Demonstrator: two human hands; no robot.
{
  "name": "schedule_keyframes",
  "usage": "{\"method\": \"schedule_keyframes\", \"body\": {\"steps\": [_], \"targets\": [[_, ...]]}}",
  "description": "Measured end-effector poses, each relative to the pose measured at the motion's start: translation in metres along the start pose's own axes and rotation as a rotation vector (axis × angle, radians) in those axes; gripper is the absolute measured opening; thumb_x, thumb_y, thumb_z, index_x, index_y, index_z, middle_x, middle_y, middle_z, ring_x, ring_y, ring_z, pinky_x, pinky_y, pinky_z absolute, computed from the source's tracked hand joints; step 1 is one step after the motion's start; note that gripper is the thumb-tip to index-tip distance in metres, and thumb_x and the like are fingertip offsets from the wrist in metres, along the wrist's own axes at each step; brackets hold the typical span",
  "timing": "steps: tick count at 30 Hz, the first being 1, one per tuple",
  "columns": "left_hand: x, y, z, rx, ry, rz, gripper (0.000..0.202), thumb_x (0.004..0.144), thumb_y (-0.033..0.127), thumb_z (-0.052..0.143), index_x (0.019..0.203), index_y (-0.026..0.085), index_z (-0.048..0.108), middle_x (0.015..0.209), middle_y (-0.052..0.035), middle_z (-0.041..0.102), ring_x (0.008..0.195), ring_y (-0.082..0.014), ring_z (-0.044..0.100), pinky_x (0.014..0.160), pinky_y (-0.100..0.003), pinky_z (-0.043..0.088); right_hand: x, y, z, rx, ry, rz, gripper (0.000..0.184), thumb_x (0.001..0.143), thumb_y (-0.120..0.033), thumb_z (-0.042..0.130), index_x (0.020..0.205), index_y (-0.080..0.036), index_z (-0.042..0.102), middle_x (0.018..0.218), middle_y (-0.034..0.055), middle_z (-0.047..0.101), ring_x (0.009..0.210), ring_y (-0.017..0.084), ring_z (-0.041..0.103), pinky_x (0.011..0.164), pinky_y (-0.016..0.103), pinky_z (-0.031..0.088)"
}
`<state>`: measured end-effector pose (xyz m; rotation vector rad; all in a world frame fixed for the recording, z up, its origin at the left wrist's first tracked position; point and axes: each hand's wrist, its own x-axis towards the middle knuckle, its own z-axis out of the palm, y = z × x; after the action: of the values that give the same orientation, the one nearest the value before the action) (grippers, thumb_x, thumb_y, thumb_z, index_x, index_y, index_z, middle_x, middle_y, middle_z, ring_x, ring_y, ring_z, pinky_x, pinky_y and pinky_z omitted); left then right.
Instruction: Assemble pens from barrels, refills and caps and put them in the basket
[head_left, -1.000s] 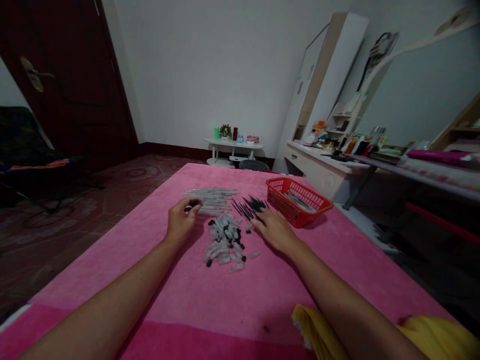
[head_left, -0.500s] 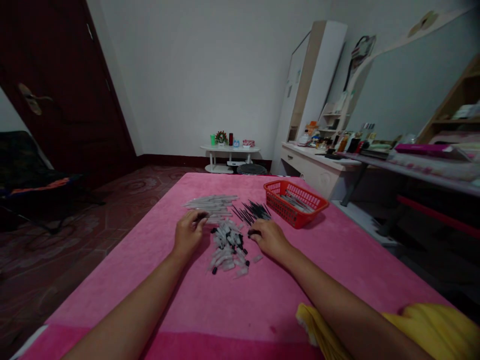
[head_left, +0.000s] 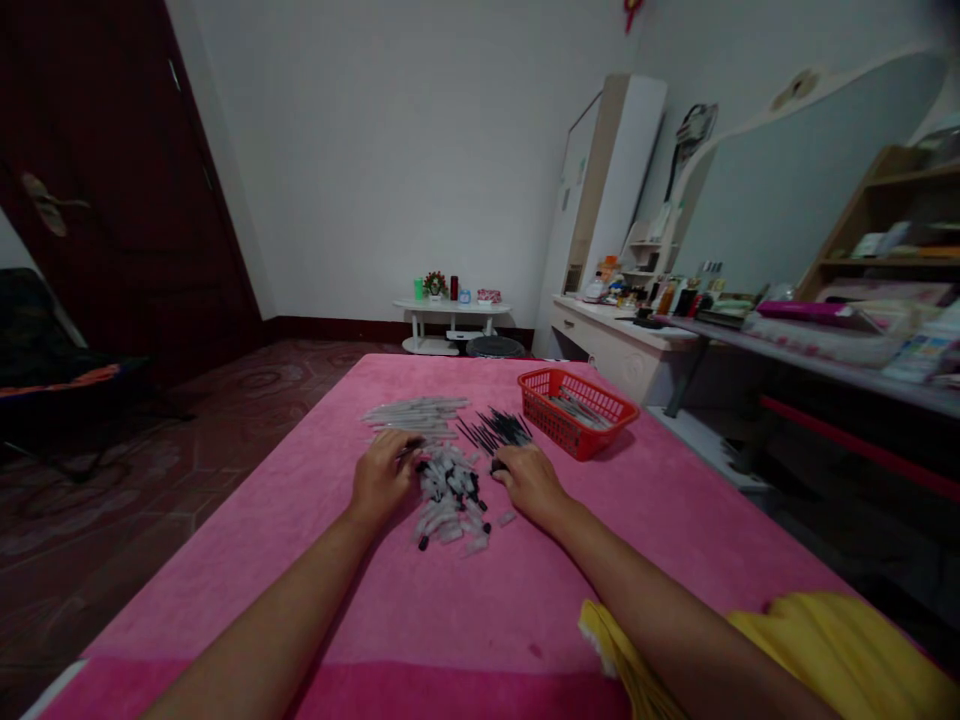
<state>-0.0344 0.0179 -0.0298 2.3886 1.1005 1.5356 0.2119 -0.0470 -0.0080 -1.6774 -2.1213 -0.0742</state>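
My left hand [head_left: 384, 472] is closed at the near side of a row of pale, slim pen barrels [head_left: 420, 410]. Its curled fingertips look dark inside, and what they hold is hidden. A heap of small clear and black pen caps [head_left: 448, 490] lies between my two hands. Across the heap, my right hand [head_left: 531, 482] pinches a small black piece [head_left: 496, 466] between thumb and fingers, too small to name. Just beyond that hand, thin black pen refills [head_left: 493, 430] are spread in a loose bunch.
A red plastic basket [head_left: 577, 415] with slim pale sticks in it stands at the far right of the pink cloth [head_left: 450, 620]. Yellow fabric [head_left: 840, 650] lies by my right forearm. Beyond are a low white table [head_left: 454, 305] and a cluttered dresser [head_left: 622, 325].
The view has shifted slightly, so the room appears moved to the left. My left hand has come a little closer to the cap heap. My right hand keeps its pinch beside the heap.
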Motion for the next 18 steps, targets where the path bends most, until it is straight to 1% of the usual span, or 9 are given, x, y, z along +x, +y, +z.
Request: {"method": "schedule_keyframes", "body": {"steps": [3,6,9,11,13,15,18], "targets": [[0.000,0.006,-0.001,0.017,0.004,0.011,0.014,0.084,0.021,0.053,0.093,0.019,0.064,0.092,-0.0053,0.067,0.091,-0.0193,0.059,0.081,-0.031,0.047,0.010,-0.009,-0.005,0.102,0.096,0.087,0.006,0.078,-0.019,0.062,0.081,-0.021,0.067,0.081,0.0037,0.071,0.078,0.019,0.063,0.068,0.026,0.039],[0.000,0.011,-0.001,0.053,0.011,0.011,0.016,0.084,0.019,0.051,0.095,0.019,0.064,0.094,-0.0056,0.067,0.093,-0.0201,0.059,0.082,-0.032,0.046,0.029,-0.017,-0.004,0.331,0.202,0.164,0.006,0.073,-0.018,0.062,0.077,-0.020,0.066,0.074,0.0024,0.070,0.070,0.017,0.062,0.063,0.025,0.041],[0.004,0.012,0.006,0.094,0.061,-0.056,0.018,0.083,0.018,0.051,0.095,0.020,0.064,0.095,-0.0059,0.067,0.094,-0.0213,0.059,0.082,-0.033,0.047,0.049,-0.020,0.001,0.560,0.311,0.208,0.009,0.068,-0.018,0.060,0.075,-0.018,0.066,0.072,0.0025,0.069,0.068,0.016,0.062,0.063,0.025,0.044],[0.008,0.013,0.015,0.102,0.111,-0.118,0.019,0.083,0.019,0.052,0.096,0.021,0.065,0.097,-0.0060,0.068,0.095,-0.0225,0.060,0.083,-0.035,0.048,0.055,-0.018,0.007,0.717,0.349,0.222,0.012,0.065,-0.019,0.058,0.075,-0.017,0.065,0.072,0.0029,0.069,0.069,0.017,0.062,0.066,0.027,0.047],[0.012,0.014,0.024,0.085,0.156,-0.168,0.020,0.083,0.020,0.053,0.098,0.021,0.065,0.098,-0.0064,0.068,0.095,-0.0236,0.060,0.083,-0.037,0.048,0.056,-0.015,0.014,0.864,0.363,0.236,0.015,0.063,-0.021,0.058,0.074,-0.016,0.065,0.073,0.0033,0.069,0.070,0.017,0.063,0.069,0.029,0.049],[0.015,0.014,0.033,0.062,0.186,-0.188,0.019,0.082,0.019,0.053,0.097,0.020,0.065,0.096,-0.0068,0.068,0.094,-0.0236,0.060,0.083,-0.039,0.048,0.051,-0.010,0.020,0.963,0.340,0.243,0.018,0.061,-0.024,0.061,0.076,-0.016,0.066,0.074,0.0033,0.069,0.069,0.018,0.063,0.068,0.031,0.051],[0.015,0.015,0.037,0.043,0.157,-0.132,0.021,0.081,0.014,0.053,0.095,0.021,0.066,0.095,-0.0062,0.068,0.094,-0.0230,0.060,0.083,-0.039,0.048,0.042,-0.004,0.027,1.014,0.240,0.237,0.021,0.062,-0.028,0.062,0.079,-0.016,0.067,0.071,0.0024,0.067,0.061,0.016,0.060,0.054,0.029,0.050]]}}
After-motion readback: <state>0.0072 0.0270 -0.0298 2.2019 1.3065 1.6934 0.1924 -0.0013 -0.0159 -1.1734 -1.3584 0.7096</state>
